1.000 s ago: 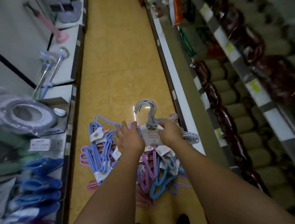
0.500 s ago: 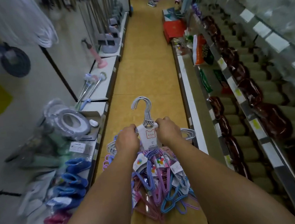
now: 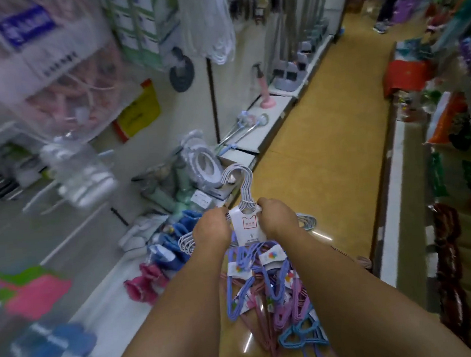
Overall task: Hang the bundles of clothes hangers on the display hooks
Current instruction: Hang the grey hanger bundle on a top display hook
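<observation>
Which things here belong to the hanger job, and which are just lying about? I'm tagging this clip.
Job:
grey bundle, gripped by left hand and right hand
coloured bundles on the floor
white hangers already up on the wall

Lying about:
toilet seat
pink plunger
blue slippers
pink slippers
</observation>
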Motion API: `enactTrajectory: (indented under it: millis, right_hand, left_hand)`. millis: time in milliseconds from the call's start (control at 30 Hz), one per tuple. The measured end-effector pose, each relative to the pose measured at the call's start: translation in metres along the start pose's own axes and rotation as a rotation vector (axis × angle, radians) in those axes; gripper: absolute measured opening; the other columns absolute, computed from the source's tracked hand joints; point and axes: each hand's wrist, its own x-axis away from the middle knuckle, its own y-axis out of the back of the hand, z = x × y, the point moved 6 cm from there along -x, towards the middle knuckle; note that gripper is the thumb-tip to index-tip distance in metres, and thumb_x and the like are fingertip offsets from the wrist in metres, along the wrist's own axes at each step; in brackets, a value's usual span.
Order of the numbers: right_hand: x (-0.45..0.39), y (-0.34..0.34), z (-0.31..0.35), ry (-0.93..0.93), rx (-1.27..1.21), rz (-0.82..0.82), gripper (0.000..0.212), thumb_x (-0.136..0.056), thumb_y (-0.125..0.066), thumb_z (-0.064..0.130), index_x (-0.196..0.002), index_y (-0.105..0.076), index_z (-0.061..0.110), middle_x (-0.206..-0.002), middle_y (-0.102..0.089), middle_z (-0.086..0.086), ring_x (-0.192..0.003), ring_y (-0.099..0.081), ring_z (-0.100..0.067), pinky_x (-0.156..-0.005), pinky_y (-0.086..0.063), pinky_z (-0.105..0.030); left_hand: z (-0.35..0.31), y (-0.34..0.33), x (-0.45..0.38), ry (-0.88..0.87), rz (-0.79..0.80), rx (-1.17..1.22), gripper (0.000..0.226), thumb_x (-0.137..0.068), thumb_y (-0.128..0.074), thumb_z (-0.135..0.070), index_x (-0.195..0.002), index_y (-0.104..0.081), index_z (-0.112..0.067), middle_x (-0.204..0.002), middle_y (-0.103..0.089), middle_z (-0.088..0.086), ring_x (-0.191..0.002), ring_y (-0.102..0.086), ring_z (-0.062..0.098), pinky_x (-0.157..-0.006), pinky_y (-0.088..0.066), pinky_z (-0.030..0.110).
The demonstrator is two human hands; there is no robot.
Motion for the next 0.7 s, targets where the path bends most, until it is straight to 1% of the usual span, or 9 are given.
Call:
enactTrajectory:
  millis: [167,300,400,500,600,633,700]
  right_hand:
    - [0.023,-0.022,0.050,0.168,0.056,0.057,0.028,-0.095,-0.046,0.016,-0.121,-0.055,0.013,-0.123,-0.058,-0.014,-0.113,-0.054,-0.034,-0.087,-0.046,-0.039]
    - [0.051,-0.044,0.099,0.311,0.095,0.091,0.032,-0.096,-0.046,0.017,-0.126,-0.054,0.013,-0.124,-0.059,-0.014,-0.115,-0.055,-0.033,-0.090,-0.046,-0.039]
    - [0.076,-0.062,0.137,0.411,0.096,0.144,0.032,-0.096,-0.046,0.016,-0.127,-0.054,0.014,-0.125,-0.060,-0.012,-0.117,-0.055,-0.031,-0.091,-0.046,-0.035]
    - [0.106,-0.080,0.178,0.504,0.122,0.180,0.033,-0.097,-0.046,0.018,-0.128,-0.053,0.016,-0.126,-0.059,-0.011,-0.117,-0.055,-0.030,-0.091,-0.047,-0.037]
    - [0.138,-0.097,0.219,0.600,0.177,0.170,0.032,-0.096,-0.048,0.020,-0.128,-0.052,0.016,-0.125,-0.059,-0.011,-0.115,-0.055,-0.030,-0.090,-0.047,-0.038]
    - [0.150,-0.103,0.233,0.630,0.196,0.159,0.031,-0.096,-0.049,0.020,-0.127,-0.053,0.016,-0.124,-0.059,-0.011,-0.114,-0.056,-0.030,-0.090,-0.047,-0.038]
    - [0.178,-0.114,0.262,0.688,0.208,0.146,0.031,-0.096,-0.050,0.020,-0.126,-0.054,0.016,-0.124,-0.060,-0.010,-0.113,-0.056,-0.029,-0.090,-0.047,-0.038]
  left_hand:
    - [0.050,0.016,0.051,0.194,-0.021,0.078,0.034,-0.088,-0.050,-0.008,-0.115,-0.064,-0.021,-0.113,-0.066,0.009,-0.105,-0.060,0.030,-0.077,-0.045,0.034]
    - [0.104,0.032,0.097,0.336,-0.082,0.081,0.034,-0.087,-0.051,-0.014,-0.118,-0.061,-0.023,-0.117,-0.064,0.009,-0.108,-0.060,0.030,-0.087,-0.049,0.037]
    - [0.141,0.047,0.133,0.443,-0.078,0.119,0.031,-0.088,-0.050,-0.015,-0.115,-0.062,-0.025,-0.114,-0.066,0.007,-0.106,-0.061,0.029,-0.087,-0.048,0.035]
    - [0.177,0.062,0.171,0.521,-0.126,0.141,0.027,-0.085,-0.055,-0.012,-0.107,-0.066,-0.024,-0.111,-0.067,0.007,-0.103,-0.061,0.028,-0.082,-0.047,0.033]
    - [0.211,0.076,0.210,0.577,-0.205,0.164,0.021,-0.090,-0.053,-0.013,-0.104,-0.066,-0.022,-0.106,-0.067,0.006,-0.098,-0.061,0.027,-0.073,-0.044,0.030]
    - [0.223,0.081,0.225,0.598,-0.227,0.163,0.020,-0.091,-0.052,-0.013,-0.103,-0.066,-0.021,-0.106,-0.067,0.006,-0.098,-0.061,0.027,-0.072,-0.043,0.030]
    - [0.250,0.090,0.257,0.645,-0.265,0.152,0.021,-0.093,-0.050,-0.012,-0.105,-0.065,-0.020,-0.108,-0.067,0.008,-0.101,-0.061,0.028,-0.075,-0.043,0.031]
